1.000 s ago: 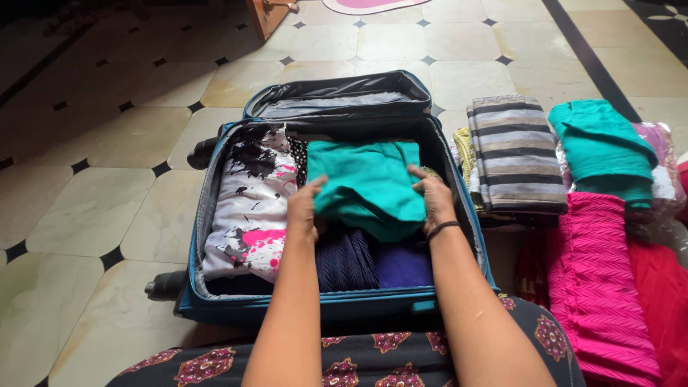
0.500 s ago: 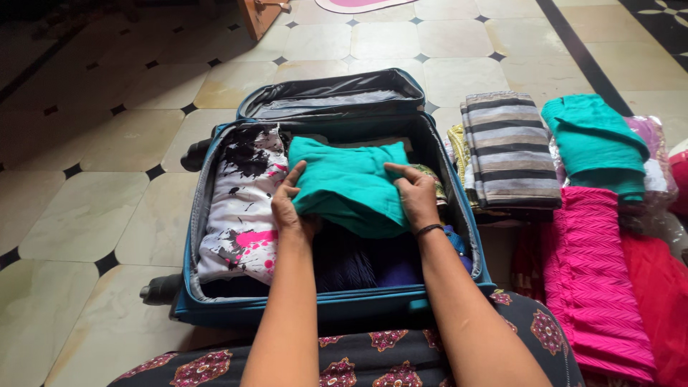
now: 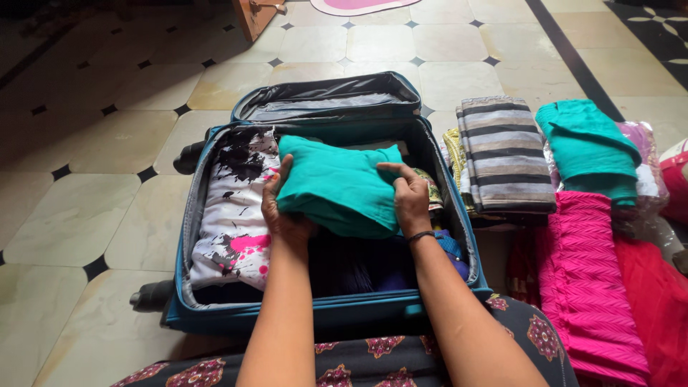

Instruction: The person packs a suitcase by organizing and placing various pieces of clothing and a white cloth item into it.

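An open blue suitcase (image 3: 188,236) lies on the tiled floor in front of me. Both hands grip a folded teal garment (image 3: 337,183) over the suitcase's middle. My left hand (image 3: 279,208) clasps its left edge, thumb on top. My right hand (image 3: 410,199) holds its right edge, a dark band on the wrist. A white garment with black and pink splashes (image 3: 233,215) lies packed along the suitcase's left side. Dark blue and purple clothes (image 3: 358,269) lie below the teal garment.
To the right of the suitcase lie a striped grey folded cloth (image 3: 505,154), another teal folded garment (image 3: 588,147), pink pleated fabric (image 3: 584,287) and red fabric (image 3: 656,308). A wooden furniture leg (image 3: 254,14) and a pink rug (image 3: 355,6) are at the far edge.
Both hands have lifted the teal garment slightly and drawn it toward the far end of the suitcase, closing more tightly around its edges.
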